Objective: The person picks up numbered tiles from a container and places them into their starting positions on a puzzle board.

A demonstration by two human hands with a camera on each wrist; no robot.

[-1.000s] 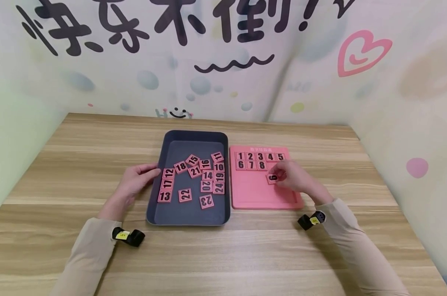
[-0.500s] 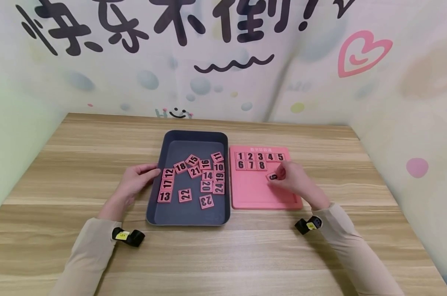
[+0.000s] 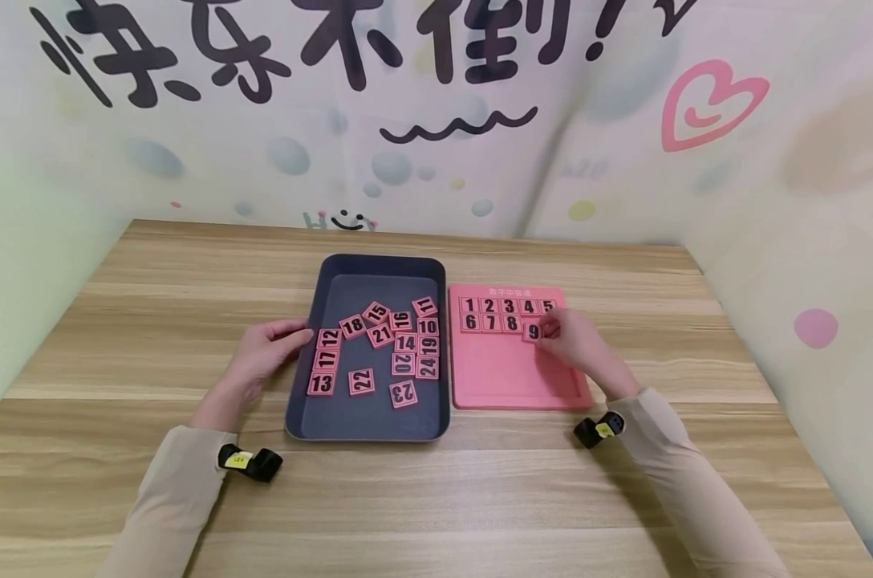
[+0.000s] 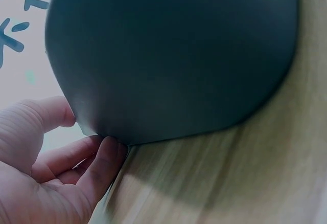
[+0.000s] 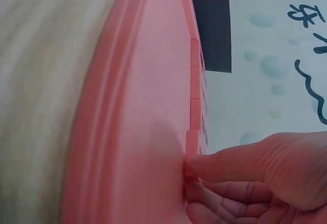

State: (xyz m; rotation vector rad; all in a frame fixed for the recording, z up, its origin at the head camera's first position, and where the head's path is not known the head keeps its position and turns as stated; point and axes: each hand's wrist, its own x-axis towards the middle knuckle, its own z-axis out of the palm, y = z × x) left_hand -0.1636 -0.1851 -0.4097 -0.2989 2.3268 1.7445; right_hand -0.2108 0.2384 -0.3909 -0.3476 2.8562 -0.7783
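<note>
My right hand [image 3: 577, 341] pinches a pink number tile marked 9 [image 3: 531, 331] between thumb and fingers. In the head view this tile sits over the pink puzzle board [image 3: 494, 373], just right of the 8 tile [image 3: 511, 323] and slightly lower and tilted. Tiles 1 to 5 fill the board's top row, with 6, 7 and 8 below. The right wrist view shows the thumb on the tile's side. My left hand [image 3: 259, 357] holds the left rim of the dark tray [image 3: 367, 421]; the left wrist view shows its fingertips at the tray's edge [image 4: 153, 137].
Several loose number tiles lie in the tray, among them 22 [image 3: 361, 381], 23 [image 3: 404, 394] and 13 [image 3: 322, 384]. Tray and board stand side by side on the wooden table [image 3: 436, 506]. A printed cloth wall [image 3: 263, 144] rises behind the table.
The 9 tile has turned from sideways to nearly upright and moved up beside the 8 tile, with my right hand following it. My left hand and the tray have stayed put.
</note>
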